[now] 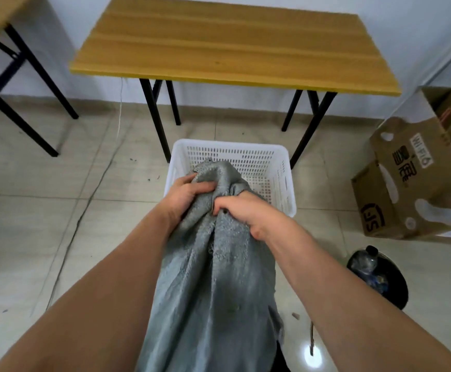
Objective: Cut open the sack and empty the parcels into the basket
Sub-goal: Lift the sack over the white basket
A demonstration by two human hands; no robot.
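Both hands grasp the grey sack above the basket.

Left hand [185,193] and right hand [242,210] clench bunched fabric of the sack [213,277], its upper end overhanging the white basket [278,167] on the tiled floor [57,197], before a wooden table [232,47].

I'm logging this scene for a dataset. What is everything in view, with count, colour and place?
sack: one, grey, held over the basket's near edge
basket: one, white, on the floor before the table
tables: two, wood tops, black legs, by the wall
cardboard boxes: at least two, brown, right
bin: one, black, lower right, bottle inside
left hand: grips the sack's top
right hand: grips the sack's top
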